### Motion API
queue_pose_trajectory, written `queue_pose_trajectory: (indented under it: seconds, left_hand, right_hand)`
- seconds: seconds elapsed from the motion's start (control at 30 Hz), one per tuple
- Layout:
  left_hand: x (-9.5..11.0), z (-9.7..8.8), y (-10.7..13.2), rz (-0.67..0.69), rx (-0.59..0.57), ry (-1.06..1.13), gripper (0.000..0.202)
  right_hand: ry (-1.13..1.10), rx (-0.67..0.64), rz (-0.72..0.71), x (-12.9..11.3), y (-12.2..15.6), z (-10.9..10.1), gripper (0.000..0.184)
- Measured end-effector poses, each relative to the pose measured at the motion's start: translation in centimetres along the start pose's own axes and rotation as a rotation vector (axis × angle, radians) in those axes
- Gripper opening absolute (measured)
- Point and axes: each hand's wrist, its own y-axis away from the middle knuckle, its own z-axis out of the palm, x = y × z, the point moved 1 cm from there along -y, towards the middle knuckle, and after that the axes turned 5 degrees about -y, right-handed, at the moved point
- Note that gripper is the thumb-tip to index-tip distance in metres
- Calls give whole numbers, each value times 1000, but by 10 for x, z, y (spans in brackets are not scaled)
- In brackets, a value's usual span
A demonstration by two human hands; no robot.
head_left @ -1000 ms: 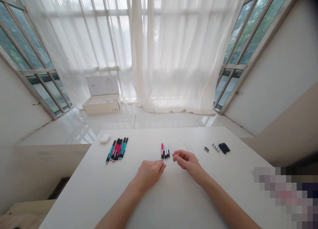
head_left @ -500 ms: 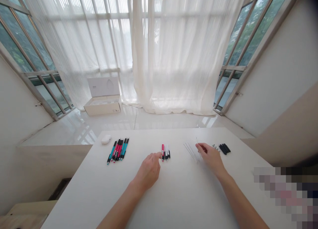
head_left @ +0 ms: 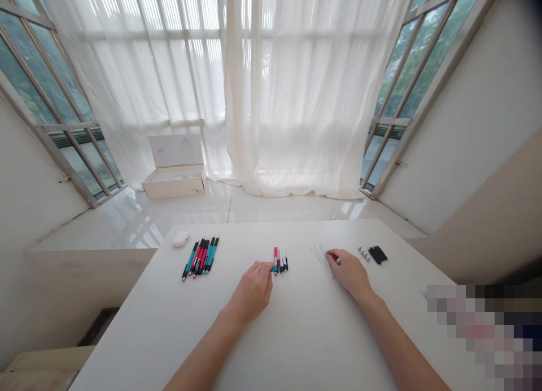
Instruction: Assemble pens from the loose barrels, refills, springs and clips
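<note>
My left hand (head_left: 253, 289) is closed in a pinch around a teal pen barrel (head_left: 273, 269); only a short piece of it shows past the fingertips. Just beyond it lie a pink pen barrel (head_left: 275, 256) and white pen barrels (head_left: 283, 256) with black grips. My right hand (head_left: 350, 271) pinches a thin pale pen refill beside the other refills (head_left: 320, 259) on the table. Its fingers hide part of it. Small grey cone tips (head_left: 363, 255) and black rubber grips (head_left: 377, 254) lie to the right of that hand.
On the left of the white table (head_left: 279, 346) lies a group of teal, pink and black pens (head_left: 202, 256). A white earphone case (head_left: 180, 239) sits behind them. An open white box (head_left: 174, 182) stands on the ledge before the curtain (head_left: 288, 108).
My right hand has moved slightly left and lowered the refill toward the others on the table. A teal barrel now shows at my left fingertips.
</note>
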Motion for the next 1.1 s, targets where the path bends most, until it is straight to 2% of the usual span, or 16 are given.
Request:
queue_pose_trajectory:
  seconds: [0.17,0.23,0.4,0.53,0.63,0.8,0.97,1.03,1.1]
  left_hand:
    - [0,1,1,-28,-162,-84,31]
    - [0,2,1,-58,-224,-115,28]
    - [0,5,0,-186,-292,-89,13]
    - [1,5,0,-131,-299,-79,14]
    - [1,5,0,-93,-277,-85,12]
    - [0,5,0,-93,-220,-139,12]
    - [4,5,1,-55,-198,-202,24]
    - [3,4,1,-70,-178,-221,28]
    - [0,3,0,-145,-156,-247,30]
  right_hand:
    - [-190,69,-35,-13,2,-3,38]
    - [-301,36,-95,-27,6,-3,41]
    - [-509,-277,-299,-80,32,6,35]
    - [-576,-418,-364,-104,49,15,27]
    - [-617,-427,-313,-101,49,18,26]
    - [-771,-361,-130,-82,36,17,31]
    - [-904,-315,-49,-83,32,15,40]
    - [-888,-312,-42,-85,33,16,43]
    - [-792,-295,-65,-86,34,17,43]
